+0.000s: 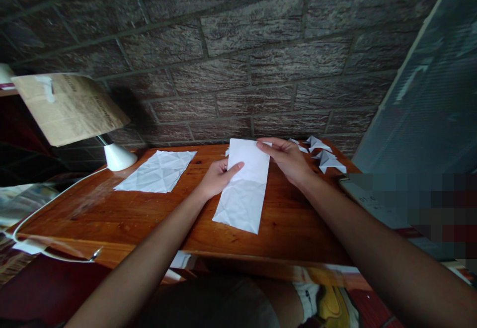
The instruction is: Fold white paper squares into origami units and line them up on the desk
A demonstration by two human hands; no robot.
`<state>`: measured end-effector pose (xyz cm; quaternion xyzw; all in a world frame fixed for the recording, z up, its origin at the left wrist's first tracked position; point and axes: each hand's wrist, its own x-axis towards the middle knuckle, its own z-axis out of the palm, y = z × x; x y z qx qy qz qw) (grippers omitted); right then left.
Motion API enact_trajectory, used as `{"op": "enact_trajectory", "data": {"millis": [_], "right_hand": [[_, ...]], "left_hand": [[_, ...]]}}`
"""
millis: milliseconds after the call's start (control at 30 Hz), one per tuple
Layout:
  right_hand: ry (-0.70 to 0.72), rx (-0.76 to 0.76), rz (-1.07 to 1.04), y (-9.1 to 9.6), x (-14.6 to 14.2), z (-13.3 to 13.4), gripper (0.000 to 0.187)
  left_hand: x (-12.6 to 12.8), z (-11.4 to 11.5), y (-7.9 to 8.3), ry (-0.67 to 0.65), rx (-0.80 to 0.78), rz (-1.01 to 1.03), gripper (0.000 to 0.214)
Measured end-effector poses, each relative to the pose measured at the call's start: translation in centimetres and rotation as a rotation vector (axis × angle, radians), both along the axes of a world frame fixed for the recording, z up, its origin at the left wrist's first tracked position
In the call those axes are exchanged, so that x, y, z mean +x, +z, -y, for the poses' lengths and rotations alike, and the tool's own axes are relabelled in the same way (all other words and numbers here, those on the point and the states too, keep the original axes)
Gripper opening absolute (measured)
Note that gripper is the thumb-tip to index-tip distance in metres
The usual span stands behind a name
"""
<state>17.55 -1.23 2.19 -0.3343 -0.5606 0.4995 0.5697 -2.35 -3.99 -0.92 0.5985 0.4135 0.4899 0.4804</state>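
Note:
A folded white sheet of paper [244, 189] lies lengthwise on the wooden table [122, 213], its far end lifted. My left hand [218, 176] grips its left edge, thumb across the top surface. My right hand [286, 159] pinches the sheet's far right corner, fingers closed on it. Both forearms reach in from the near side.
A second creased white sheet [158, 170] lies flat to the left. Several small folded paper figures [324, 156] sit at the far right corner. A white lamp base [118, 156] with a paper-covered shade [67, 107] and its cable [44, 208] stand at left. A brick wall rises behind.

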Motion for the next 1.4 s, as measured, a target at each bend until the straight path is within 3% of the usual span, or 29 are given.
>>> {"op": "enact_trajectory", "data": {"millis": [233,667,933,1167,1400], "right_hand": [[0.225,-0.117,0.12,-0.7,0.0,0.2,0.04],[0.204,-0.103,0.137,-1.0,-0.1,0.1,0.036],[0.131,-0.063,0.055,-0.7,-0.1,0.0,0.036],[0.286,-0.123,0.236,-1.5,-0.1,0.0,0.032],[0.262,-0.128,0.254,-1.4,0.0,0.1,0.028]], "left_hand": [[-0.2,-0.2,0.1,0.071,0.064,0.017,0.048],[0.0,0.2,0.5,0.101,0.035,0.029,0.048],[-0.3,0.1,0.3,0.007,0.022,0.024,0.042],[-0.2,0.1,0.4,0.065,0.029,0.053,0.044],[-0.1,-0.1,0.3,0.071,0.038,0.058,0.047]]}}
